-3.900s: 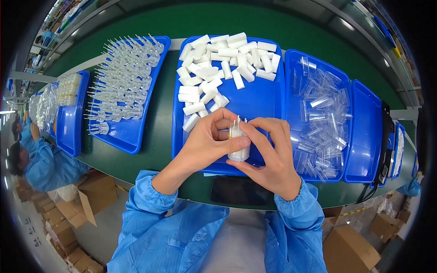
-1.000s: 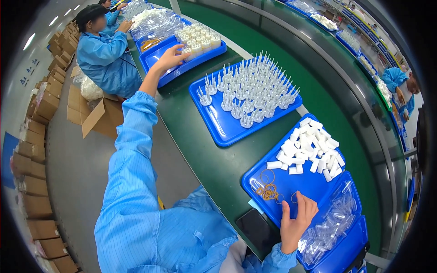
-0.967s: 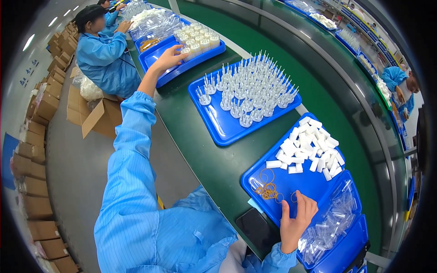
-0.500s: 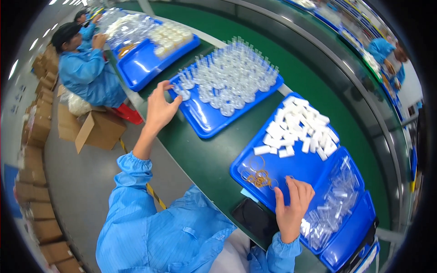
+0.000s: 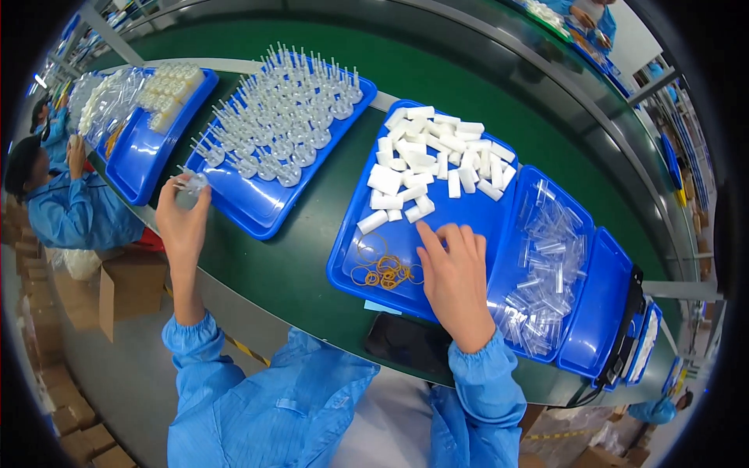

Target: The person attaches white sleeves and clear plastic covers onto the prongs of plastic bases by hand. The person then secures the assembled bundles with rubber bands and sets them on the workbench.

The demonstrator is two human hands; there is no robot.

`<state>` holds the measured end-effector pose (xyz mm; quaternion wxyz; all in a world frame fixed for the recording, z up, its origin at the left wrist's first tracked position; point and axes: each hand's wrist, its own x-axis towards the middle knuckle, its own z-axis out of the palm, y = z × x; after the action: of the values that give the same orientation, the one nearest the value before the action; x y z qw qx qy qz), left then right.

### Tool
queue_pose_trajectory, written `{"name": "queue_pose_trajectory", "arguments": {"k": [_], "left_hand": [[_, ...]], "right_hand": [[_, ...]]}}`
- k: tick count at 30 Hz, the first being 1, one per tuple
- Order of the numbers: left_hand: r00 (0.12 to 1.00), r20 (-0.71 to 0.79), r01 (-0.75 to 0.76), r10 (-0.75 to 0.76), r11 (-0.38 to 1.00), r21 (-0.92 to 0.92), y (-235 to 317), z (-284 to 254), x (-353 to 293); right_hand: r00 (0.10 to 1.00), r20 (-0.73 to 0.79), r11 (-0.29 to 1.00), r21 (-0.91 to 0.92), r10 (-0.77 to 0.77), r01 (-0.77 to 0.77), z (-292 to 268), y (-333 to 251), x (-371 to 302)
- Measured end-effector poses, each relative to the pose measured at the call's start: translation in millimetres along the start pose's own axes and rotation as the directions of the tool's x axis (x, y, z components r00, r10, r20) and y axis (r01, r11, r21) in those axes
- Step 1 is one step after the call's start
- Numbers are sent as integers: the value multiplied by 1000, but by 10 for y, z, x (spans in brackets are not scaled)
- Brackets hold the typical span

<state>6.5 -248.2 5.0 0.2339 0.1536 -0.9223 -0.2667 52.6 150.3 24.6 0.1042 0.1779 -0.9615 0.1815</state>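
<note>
My left hand [image 5: 184, 222] pinches a clear plastic piece with a thin stem [image 5: 189, 182] between thumb and fingertips, just off the near left corner of a blue tray [image 5: 257, 204]. Many like pieces [image 5: 289, 125] stand in that tray, stems up. Over another blue tray [image 5: 460, 222], my right hand [image 5: 459, 277] is open, palm down, its thumb and index finger apart. Its fingertips are close to a heap of short white foam-like pieces [image 5: 421, 160]. Beside that hand lie several tan rubber bands [image 5: 388, 273]; some may be hidden under it.
Right of these, a blue tray holds short clear tubes [image 5: 550, 257], and another blue tray [image 5: 597, 304] adjoins it. A dark phone [image 5: 406, 341] lies at the table's near edge. Farther left is a tray of whitish parts [image 5: 168, 90]. A co-worker [image 5: 82, 207] sits at left beside a cardboard box [image 5: 133, 285].
The view has swung right. My left hand has closed on a clear stemmed piece and drawn it off the tray's corner. My right hand has moved from near the rubber bands toward the white pieces.
</note>
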Motion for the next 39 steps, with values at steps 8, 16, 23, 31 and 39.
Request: {"name": "queue_pose_trajectory", "arguments": {"k": [8,16,23,31,39], "left_hand": [[961,273,197,-43,799,-568,625,-207,-223],[769,512,325,382,457,-828,1406,261,-270],[616,605,413,504,448,-793,2064,698,-373],[690,574,451,440,359,-817,2046,1128,-616],[595,661,491,457,445,-749,1945,1137,-804]], "right_hand": [[988,106,990,-96,111,-101,201,1,194],[983,86,976,128,165,-175,138,121,77],[990,54,989,65,129,-133,118,155,49],[981,-6,977,95,194,-192,12,167,-12],[918,-138,711,679,371,-185,-257,399,-311]]}}
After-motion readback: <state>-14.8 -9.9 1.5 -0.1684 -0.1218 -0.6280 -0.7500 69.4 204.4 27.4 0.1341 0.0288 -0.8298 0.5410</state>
